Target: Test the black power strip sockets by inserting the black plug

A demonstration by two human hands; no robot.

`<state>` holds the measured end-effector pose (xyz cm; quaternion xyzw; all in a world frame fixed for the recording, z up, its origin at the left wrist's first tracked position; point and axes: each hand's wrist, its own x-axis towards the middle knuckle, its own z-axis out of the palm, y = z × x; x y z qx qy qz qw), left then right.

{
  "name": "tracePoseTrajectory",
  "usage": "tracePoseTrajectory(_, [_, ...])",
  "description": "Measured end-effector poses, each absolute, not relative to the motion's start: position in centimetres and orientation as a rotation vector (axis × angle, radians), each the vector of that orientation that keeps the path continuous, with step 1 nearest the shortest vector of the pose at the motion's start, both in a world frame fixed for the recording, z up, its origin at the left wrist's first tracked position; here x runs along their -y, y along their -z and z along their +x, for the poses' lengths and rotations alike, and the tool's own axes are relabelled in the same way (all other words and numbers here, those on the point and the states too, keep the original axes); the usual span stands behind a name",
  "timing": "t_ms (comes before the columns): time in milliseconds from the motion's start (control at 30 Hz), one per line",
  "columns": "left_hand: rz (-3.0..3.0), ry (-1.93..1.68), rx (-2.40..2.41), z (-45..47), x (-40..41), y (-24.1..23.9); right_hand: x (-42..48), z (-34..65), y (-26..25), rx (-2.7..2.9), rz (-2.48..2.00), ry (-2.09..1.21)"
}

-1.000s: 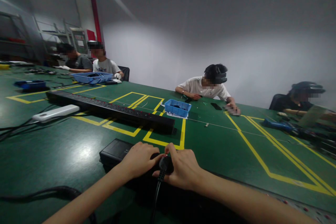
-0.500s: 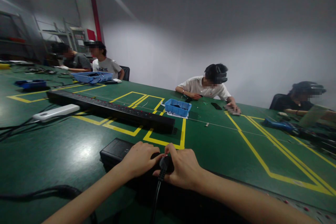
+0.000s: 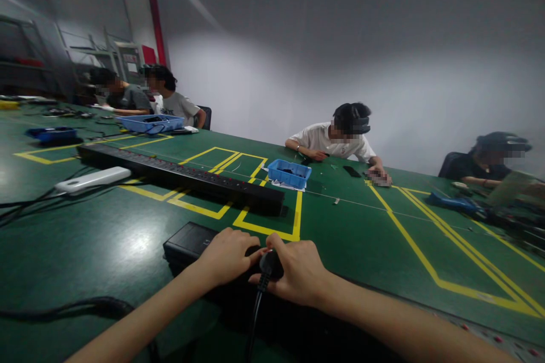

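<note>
A black power plug [image 3: 267,264] with its cable [image 3: 254,317] trailing down toward me is between my two hands. My right hand [image 3: 300,269] grips the plug from the right, with thumb and fingers curled around it. From the left, my left hand [image 3: 232,249] is closed over a black power strip [image 3: 187,243], its thumb reaching to the plug's top. The strip's end stands out left of my left hand. Its middle is dark and covered by my hands and forearms. Whether the plug's pins are inside a socket is hidden.
A second long black power strip [image 3: 183,178] lies ahead, with a white plug-like block [image 3: 93,180] beside it. Blue bins [image 3: 288,174] and yellow tape outlines mark the green table [image 3: 340,238]. A thick cable [image 3: 63,306] lies left. Several co-workers sit across the table.
Both hands keep their hold at the plug, with barely any movement. The whole view has shifted very slightly.
</note>
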<state>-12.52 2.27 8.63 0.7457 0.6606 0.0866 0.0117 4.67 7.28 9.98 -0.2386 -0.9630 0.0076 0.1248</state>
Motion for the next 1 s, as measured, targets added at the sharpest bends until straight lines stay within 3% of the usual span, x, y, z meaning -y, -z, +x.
tracePoseTrajectory(1000, [2.27, -0.265, -2.082, -12.33, -2.33, -8.83, -7.34, 4.67, -9.69, 2.788, -0.72, 0.026])
